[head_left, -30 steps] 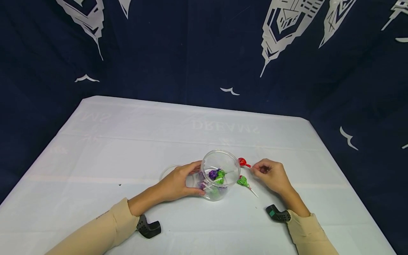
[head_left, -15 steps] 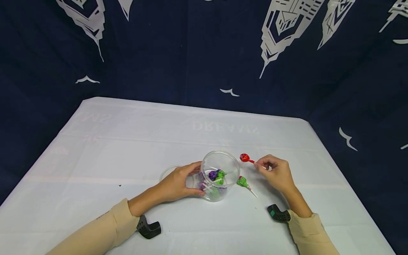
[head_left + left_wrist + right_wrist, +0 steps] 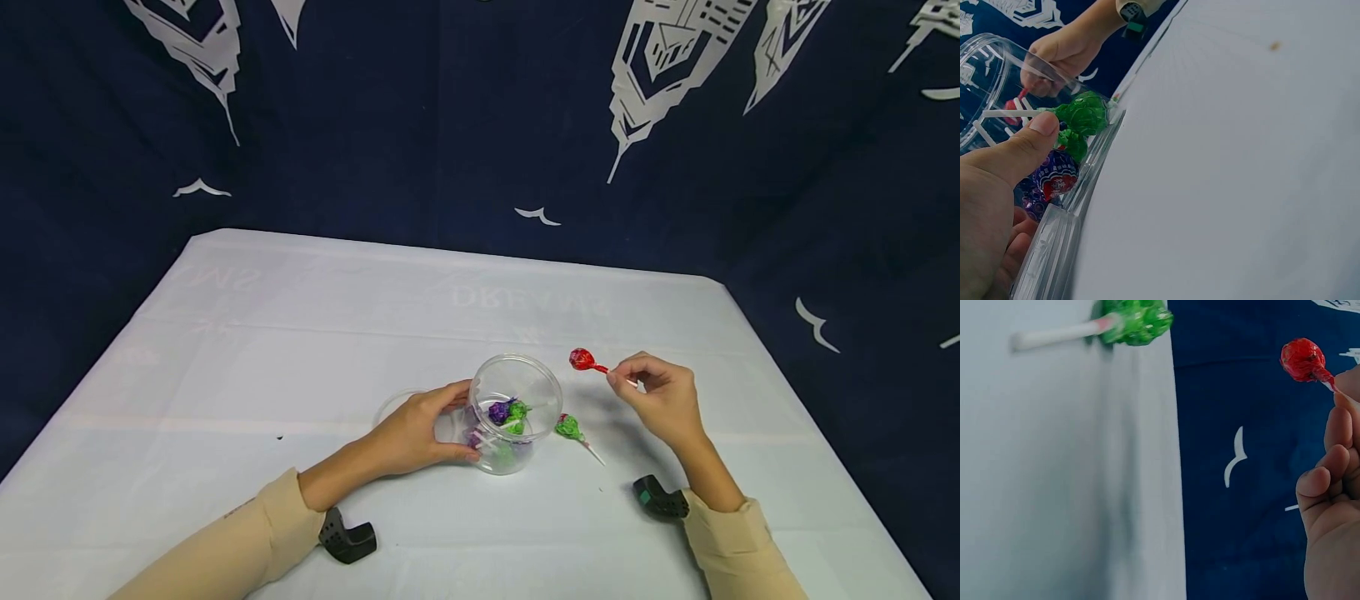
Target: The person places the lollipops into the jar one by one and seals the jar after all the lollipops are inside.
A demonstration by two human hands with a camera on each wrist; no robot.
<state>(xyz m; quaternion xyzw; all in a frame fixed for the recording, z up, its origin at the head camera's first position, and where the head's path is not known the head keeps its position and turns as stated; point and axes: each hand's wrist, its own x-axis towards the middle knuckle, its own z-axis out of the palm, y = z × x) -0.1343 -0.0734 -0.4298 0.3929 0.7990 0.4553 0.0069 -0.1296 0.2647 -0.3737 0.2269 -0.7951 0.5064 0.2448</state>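
Note:
My left hand (image 3: 416, 433) grips a clear plastic jar (image 3: 517, 375) by its side, thumb at the front. The jar's mouth tilts toward the head camera. Inside lie several wrapped lollipops, among them a purple one (image 3: 498, 412) and a green one (image 3: 1085, 114). To the right of the jar and above the table, my right hand (image 3: 662, 393) pinches a red lollipop (image 3: 581, 359) by its stick. In the right wrist view the red wrapper (image 3: 1303, 360) points away from the fingertips. Another green lollipop (image 3: 569, 427) lies on the table between jar and right hand.
A clear round lid-like piece (image 3: 386, 406) lies behind my left hand, partly hidden. The white-covered table (image 3: 300, 358) ends at a dark blue patterned curtain (image 3: 412, 125). Black devices (image 3: 348, 537) are strapped to both wrists.
The right hand has lifted the red lollipop from beside the jar and moved it up and slightly right. The left hand and the jar stay put.

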